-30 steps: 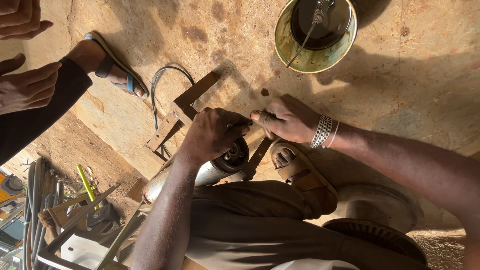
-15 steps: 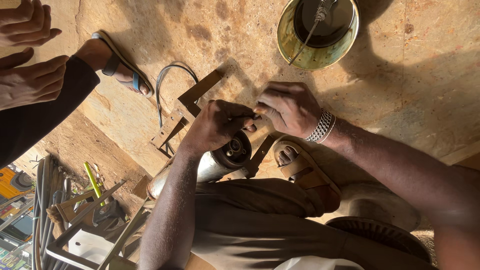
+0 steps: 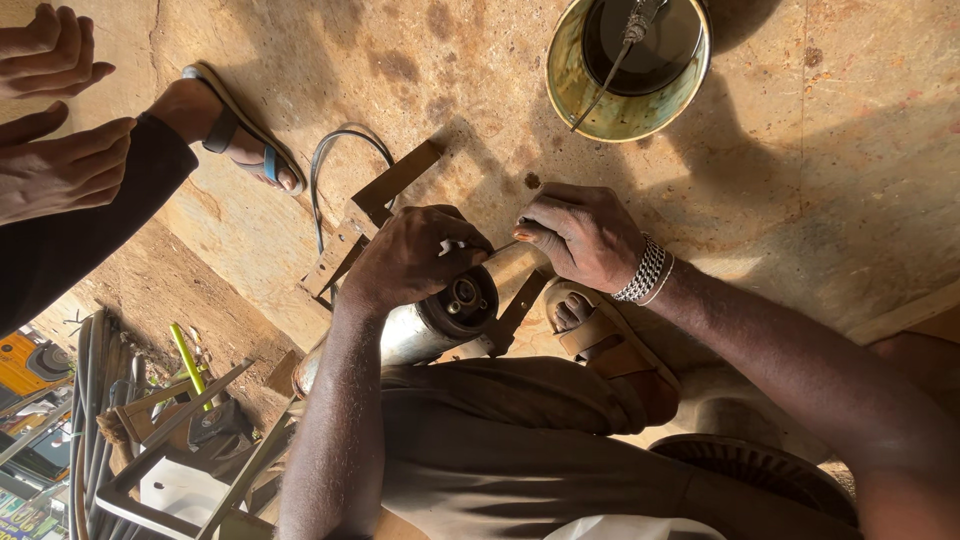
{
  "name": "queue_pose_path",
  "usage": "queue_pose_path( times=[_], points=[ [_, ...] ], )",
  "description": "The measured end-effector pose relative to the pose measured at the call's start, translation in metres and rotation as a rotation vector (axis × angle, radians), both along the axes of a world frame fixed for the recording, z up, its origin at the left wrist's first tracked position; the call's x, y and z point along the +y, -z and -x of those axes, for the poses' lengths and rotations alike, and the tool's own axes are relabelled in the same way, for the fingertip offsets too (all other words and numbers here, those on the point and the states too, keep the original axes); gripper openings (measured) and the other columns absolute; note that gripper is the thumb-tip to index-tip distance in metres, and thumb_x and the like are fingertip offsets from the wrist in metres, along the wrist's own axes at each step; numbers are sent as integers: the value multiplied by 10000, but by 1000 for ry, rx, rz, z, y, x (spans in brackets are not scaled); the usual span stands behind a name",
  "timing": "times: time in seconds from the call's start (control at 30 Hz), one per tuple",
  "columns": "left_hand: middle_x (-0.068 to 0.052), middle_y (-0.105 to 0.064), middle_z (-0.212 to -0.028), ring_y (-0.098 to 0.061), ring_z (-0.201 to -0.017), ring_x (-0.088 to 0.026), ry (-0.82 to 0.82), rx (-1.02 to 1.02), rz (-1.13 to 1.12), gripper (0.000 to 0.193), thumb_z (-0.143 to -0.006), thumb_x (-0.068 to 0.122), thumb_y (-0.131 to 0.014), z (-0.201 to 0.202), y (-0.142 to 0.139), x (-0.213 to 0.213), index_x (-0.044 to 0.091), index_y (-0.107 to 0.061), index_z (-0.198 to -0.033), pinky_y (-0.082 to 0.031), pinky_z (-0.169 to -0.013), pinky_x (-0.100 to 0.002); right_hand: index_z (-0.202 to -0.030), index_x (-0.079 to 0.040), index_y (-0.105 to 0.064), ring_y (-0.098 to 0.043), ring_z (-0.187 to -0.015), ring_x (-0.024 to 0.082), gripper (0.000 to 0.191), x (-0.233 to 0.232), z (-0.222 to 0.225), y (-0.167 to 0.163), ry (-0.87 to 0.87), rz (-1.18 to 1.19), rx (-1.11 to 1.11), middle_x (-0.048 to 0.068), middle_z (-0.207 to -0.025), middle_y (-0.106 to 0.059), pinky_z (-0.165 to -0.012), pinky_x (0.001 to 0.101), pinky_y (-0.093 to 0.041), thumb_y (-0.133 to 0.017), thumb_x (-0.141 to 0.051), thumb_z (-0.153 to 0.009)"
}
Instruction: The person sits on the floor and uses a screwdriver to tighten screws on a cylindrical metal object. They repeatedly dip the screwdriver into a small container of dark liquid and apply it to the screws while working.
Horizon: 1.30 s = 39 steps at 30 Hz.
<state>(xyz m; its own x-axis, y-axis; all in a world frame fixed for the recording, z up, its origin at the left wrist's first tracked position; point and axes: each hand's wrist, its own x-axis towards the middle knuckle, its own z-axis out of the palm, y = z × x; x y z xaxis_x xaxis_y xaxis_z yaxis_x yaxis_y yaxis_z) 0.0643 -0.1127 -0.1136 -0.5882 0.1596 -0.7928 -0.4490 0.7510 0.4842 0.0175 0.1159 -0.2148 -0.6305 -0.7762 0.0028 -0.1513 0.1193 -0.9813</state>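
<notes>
- Floor (image 3: 860, 170) of stained, worn concrete fills most of the view, bare and open toward the right; along its lower left edge it drops to dirt crowded with metal scrap (image 3: 150, 440).
- Left hand (image 3: 410, 262), with its forearm running up from the bottom of the view, is clamped over the end of a metal cylinder (image 3: 425, 325), fingers curled tight around its rim.
- Right hand (image 3: 580, 235), with a beaded bracelet (image 3: 645, 270) at the wrist, reaches in from the right; its fingertips are pinched together at the cylinder's end, seemingly on a small part that I cannot make out.
- The cylinder lies tilted across the person's lap, its dark end cap with a small centre hub facing the camera, just above a sandalled foot (image 3: 600, 335).
- Bucket (image 3: 625, 65), round and paint-smeared, stands at the top, well apart from the hands, with a thin rod resting in it.
- Metal brackets (image 3: 375, 205) and a looped cable (image 3: 335, 160) lie on the floor just beyond the left hand.
- Another person's hands (image 3: 55, 150) and sandalled foot (image 3: 235, 140) sit at the upper left, apart from the work.
</notes>
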Motion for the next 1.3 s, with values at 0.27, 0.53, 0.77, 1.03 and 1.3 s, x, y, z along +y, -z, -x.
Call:
queue_pose_path(
  times=[0.27, 0.53, 0.77, 1.03, 1.3],
  points=[
    [-82, -753, -895, -743, -794, -200, -30, 44, 85, 185, -900, 260, -731, 4, -5, -1, 99, -805, -953, -601, -722, -374, -928, -45, -686, -670, -715, 231, 191, 3, -4, 5, 13, 31, 19, 68, -867, -659, -633, 371, -556, -746, -224, -952],
    [-107, -735, -916, -754, -813, -202, -104, 150, 16, 174, -927, 213, -756, 10, -12, 1, 75, -762, -1033, -602, -710, -361, -881, -55, -643, -694, -823, 220, 197, 16, 18, -23, -71, 126, 49, 74, -905, -668, -715, 362, -594, -745, -211, -945],
    [-117, -738, -968, -749, -870, -218, -121, 234, 13, 217, -931, 183, -745, 12, -17, 0, 72, -750, -1117, -599, -760, -384, -991, -58, -630, -703, -915, 279, 166, 10, 4, -31, -157, -15, -99, 85, -912, -680, -907, 433, -590, -677, -217, -999],
    [-110, -751, -970, -751, -886, -234, -77, 130, -10, 272, -934, 266, -711, 4, -11, -2, 92, -740, -1142, -604, -798, -409, -1046, 3, -702, -708, -786, 257, 299, 6, -33, 10, -415, -359, 120, 121, -868, -715, -788, 431, -582, -700, -129, -778],
    [-89, -798, -893, -776, -845, -227, -23, -251, 147, 366, -1010, 403, -539, 1, -9, -2, 138, -788, -1045, -597, -836, -416, -1081, -165, -787, -755, -935, 167, 238, 1, -25, -19, -206, 152, 19, 24, -1108, -768, -758, 275, -635, -815, -121, -849]
  ],
)
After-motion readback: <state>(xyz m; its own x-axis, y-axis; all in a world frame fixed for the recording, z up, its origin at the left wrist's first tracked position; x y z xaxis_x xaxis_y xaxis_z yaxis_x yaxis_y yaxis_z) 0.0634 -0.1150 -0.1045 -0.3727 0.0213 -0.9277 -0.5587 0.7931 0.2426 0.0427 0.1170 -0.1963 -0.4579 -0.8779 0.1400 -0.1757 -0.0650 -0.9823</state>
